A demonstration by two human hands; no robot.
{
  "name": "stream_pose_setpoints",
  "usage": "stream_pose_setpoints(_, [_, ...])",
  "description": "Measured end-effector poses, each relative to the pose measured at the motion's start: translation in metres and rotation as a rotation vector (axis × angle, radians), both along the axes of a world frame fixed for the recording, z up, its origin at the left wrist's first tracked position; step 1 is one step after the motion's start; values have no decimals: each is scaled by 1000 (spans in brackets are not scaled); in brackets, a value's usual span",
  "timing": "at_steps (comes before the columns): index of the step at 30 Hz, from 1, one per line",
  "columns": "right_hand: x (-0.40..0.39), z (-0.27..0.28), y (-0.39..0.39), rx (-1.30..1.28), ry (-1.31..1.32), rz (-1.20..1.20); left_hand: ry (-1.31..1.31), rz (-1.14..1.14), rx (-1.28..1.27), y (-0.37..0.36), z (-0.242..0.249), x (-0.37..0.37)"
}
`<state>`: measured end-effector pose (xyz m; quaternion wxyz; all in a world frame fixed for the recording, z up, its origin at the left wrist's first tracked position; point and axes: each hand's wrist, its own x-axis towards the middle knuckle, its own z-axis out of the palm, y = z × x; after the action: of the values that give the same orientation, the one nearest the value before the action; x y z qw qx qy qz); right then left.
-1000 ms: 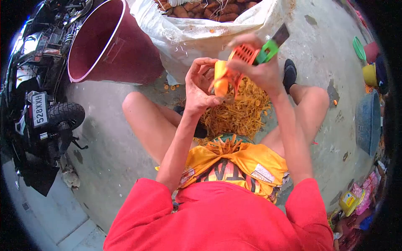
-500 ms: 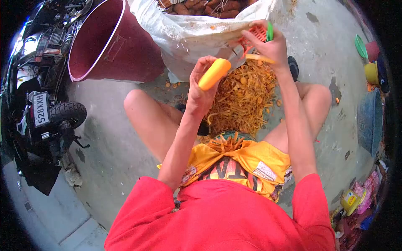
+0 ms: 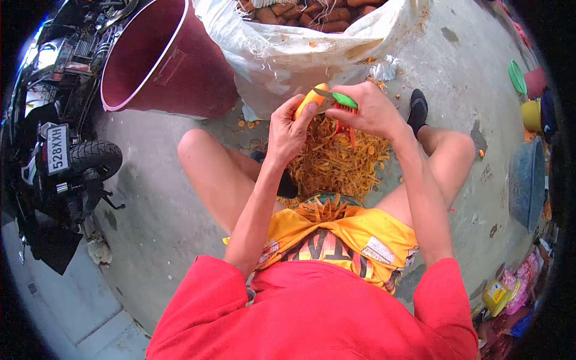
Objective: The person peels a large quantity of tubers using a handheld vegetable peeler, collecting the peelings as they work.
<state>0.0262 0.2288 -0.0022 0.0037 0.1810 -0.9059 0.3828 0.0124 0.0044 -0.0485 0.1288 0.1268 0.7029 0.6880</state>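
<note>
My left hand [image 3: 288, 129] is closed around a peeled orange carrot [image 3: 308, 103], its far end pointing up and to the right. In my right hand [image 3: 375, 111] is a small knife [image 3: 344, 100] with a green handle, its blade touching the carrot's far end. The same hand also has a red slotted tool [image 3: 346, 127], partly hidden under the fingers; its kind cannot be made out. Below both hands lies a heap of carrot peels [image 3: 345, 159] with round cut ends among them.
A white sack [image 3: 288, 66] full of unpeeled reddish-brown roots [image 3: 324, 18] stands ahead, beside a large maroon bucket [image 3: 198, 78]. A motorcycle [image 3: 90, 159] is parked at left. Along the right stand a blue-grey basin [image 3: 527, 186] and a yellow container [image 3: 497, 295].
My right hand has come down and left from beside the sack, bringing the knife blade onto the carrot's end. My left hand still holds the carrot, now turned slightly more upright.
</note>
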Motion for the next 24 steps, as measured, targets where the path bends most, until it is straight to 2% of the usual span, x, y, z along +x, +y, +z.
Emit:
stream_pose_setpoints(3, [-5,-24,7,-16,-24,-100,96,21,-114,-8,6,-3])
stream_pose_setpoints(5, [-16,-44,38,336,-462,9,373,-56,-98,-14,18,-8])
stream_pose_setpoints(6, [-16,-43,43,336,-455,8,380,-55,-99,-15,19,-9])
stream_pose_setpoints(8, [-19,-41,46,349,-501,63,102,-127,-72,-22,23,-6])
stream_pose_setpoints(10, [-11,-29,39,323,-475,34,-11,-345,-189,-36,37,-12])
stream_pose_setpoints(12, [-4,-26,37,413,-479,26,-103,-641,-356,-59,59,-27])
stream_pose_setpoints(13, [-2,-21,36,416,-460,30,-87,-606,-255,-70,66,-33])
stream_pose_setpoints(14, [2,-16,36,407,-425,19,-35,-447,-42,-82,73,-39])
stream_pose_setpoints(15, [3,-12,35,396,-393,7,84,-408,10,-112,59,-71])
stream_pose_setpoints(16, [2,-9,33,395,-386,7,-83,89,540,-101,64,-75])
stream_pose_setpoints(18, [-1,-3,32,480,-447,-38,-138,-16,950,-119,107,-109])
stream_pose_setpoints(20, [2,1,33,485,-393,-50,-199,252,956,-129,120,-128])
stream_pose_setpoints(22, [3,3,36,486,-340,-70,-134,214,887,-116,133,-137])
stream_pose_setpoints(24, [6,0,39,397,-312,-78,-12,345,445,-82,140,-139])
